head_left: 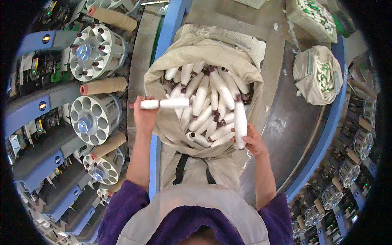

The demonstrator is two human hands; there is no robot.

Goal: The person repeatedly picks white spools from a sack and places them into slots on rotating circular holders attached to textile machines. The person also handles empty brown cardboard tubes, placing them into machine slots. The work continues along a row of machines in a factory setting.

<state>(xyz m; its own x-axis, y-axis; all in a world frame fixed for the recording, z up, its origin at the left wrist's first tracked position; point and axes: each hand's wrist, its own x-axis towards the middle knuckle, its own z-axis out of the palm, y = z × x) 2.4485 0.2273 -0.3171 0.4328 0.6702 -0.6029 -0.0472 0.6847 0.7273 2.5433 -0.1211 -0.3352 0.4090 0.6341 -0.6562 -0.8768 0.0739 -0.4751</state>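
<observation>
No words, numbers or brand names can be read anywhere — the nearest thing to a sign is a bright amber mark on the round dark switch (pixel 46 38) at ten o'clock, on its blue machine panel (pixel 28 43), with a similar amber mark on a second round switch (pixel 42 105) at nine o'clock — and any lettering on the blue wheel hub (pixel 83 52) at ten o'clock is too small to make out

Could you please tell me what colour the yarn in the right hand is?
The yarn is white, clearest in the head view.
</observation>
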